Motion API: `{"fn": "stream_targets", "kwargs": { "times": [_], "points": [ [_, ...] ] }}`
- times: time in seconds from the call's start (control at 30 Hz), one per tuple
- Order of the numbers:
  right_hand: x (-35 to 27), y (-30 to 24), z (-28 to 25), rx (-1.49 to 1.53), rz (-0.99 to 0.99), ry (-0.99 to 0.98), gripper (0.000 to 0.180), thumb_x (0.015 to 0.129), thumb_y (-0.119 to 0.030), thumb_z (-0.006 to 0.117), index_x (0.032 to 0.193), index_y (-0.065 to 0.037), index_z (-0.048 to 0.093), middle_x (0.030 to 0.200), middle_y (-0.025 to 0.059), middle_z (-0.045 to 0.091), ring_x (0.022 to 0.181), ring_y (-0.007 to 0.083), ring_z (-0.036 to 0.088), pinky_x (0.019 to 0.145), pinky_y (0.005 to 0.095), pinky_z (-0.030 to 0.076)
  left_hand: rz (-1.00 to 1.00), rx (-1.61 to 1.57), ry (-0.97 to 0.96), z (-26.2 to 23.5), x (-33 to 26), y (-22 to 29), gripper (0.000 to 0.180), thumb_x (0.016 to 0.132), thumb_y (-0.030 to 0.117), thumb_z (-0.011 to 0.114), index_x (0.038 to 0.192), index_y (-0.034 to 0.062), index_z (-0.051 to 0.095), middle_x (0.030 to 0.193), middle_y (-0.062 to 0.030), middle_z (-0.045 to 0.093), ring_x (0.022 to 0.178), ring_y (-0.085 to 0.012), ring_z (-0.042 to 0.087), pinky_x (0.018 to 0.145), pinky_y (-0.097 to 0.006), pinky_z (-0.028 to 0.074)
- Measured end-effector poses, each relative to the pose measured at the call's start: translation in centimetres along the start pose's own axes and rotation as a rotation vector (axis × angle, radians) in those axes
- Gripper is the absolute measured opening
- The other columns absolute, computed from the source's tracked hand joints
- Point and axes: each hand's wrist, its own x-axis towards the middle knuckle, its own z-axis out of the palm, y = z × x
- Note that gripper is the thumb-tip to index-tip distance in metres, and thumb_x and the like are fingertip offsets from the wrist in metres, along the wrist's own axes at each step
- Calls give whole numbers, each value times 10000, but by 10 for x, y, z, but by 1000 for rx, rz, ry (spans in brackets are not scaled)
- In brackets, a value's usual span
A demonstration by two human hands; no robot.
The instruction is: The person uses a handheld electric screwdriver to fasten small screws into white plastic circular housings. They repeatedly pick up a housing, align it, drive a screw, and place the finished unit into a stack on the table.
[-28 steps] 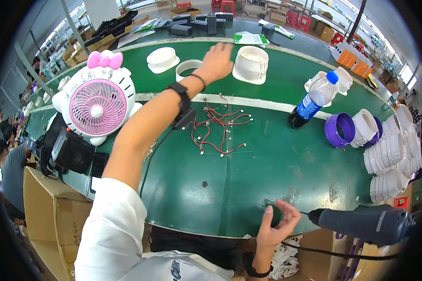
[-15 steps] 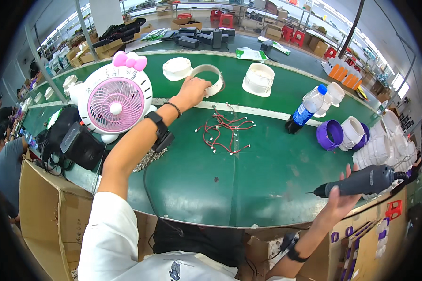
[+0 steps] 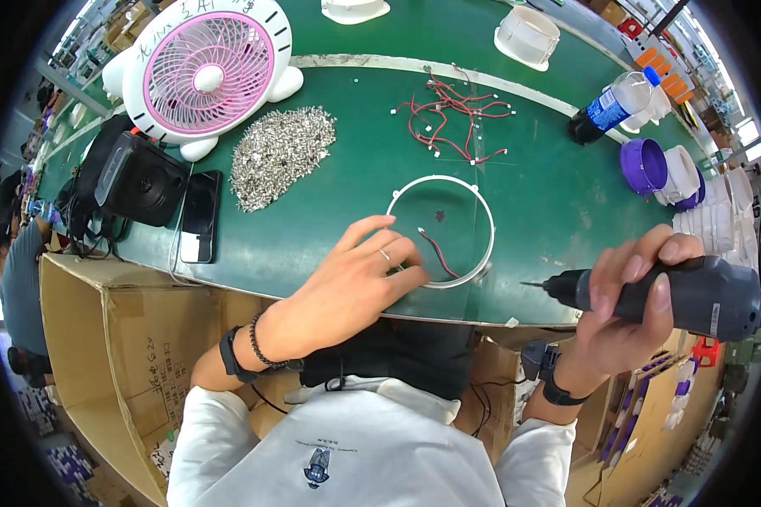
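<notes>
A thin white plastic ring (image 3: pixel 491 224) appears to be rested flat on the green table (image 3: pixel 347 190), near its front edge, probably so that it can be reached easily by both hands. Its lower left rim is covered by the left hand (image 3: pixel 359 275), whose fingers are bent down there, seemingly for steadying; whether the ring is pinched in that grip or only touched cannot be told, as the contact is hidden. A dark grey cylindrical power screwdriver (image 3: pixel 712 297) is clamped in the right hand (image 3: pixel 624 317), with the fingers wrapped around its body. It is held roughly level, apparently so that the slim bit is left free and aimed toward the ring, from which it is apart.

Within the ring's outline, a short red wire with a white plug (image 3: pixel 435 248) is seen. Small silvery metal pieces (image 3: pixel 281 156) are heaped loose at the left, presumably for easy picking, and a tangle of red wires (image 3: pixel 442 118) is spread beyond the ring.

Dark liquid is contained in a clear plastic bottle with a blue cap (image 3: pixel 607 111), set at the right. In an open brown cardboard box (image 3: pixel 144 355), at the lower left, some whitish material is glimpsed; the remaining contents cannot be made out.
</notes>
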Motion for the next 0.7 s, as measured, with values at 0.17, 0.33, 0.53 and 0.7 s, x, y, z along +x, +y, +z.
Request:
{"fn": "stream_targets", "kwargs": {
  "times": [0.17,0.33,0.53,0.7],
  "points": [
    [-4,3,16,30,100,-4,298,992,-174,681,1139,-72,443,862,90,544,433,104,447,405,253,391,-2,65,29,-9,-1,-6,448,748,5,730,1189,82,716,1389,-115,582,1357,-310,535,1225,-529,324],
    [-13,12,39,-34,179,13,434,985,-313,771,1119,-87,427,838,68,545,422,97,450,384,249,384,-15,-134,88,18,-8,9,514,805,113,796,1293,85,639,1308,-108,623,1271,-295,588,1175,-525,384],
    [-14,7,56,26,258,8,494,962,-362,807,1109,-86,425,836,76,548,429,112,450,389,256,422,-32,-130,254,48,-7,-10,390,824,160,850,1183,108,708,1059,-12,696,1048,-227,642,1123,-473,439],
    [-6,25,53,14,141,-201,297,1111,-338,563,1110,-88,401,875,46,500,429,75,438,424,221,368,-37,-72,438,48,15,-2,341,811,181,869,1126,134,745,976,26,713,948,-200,650,1097,-463,461]
  ]
}}
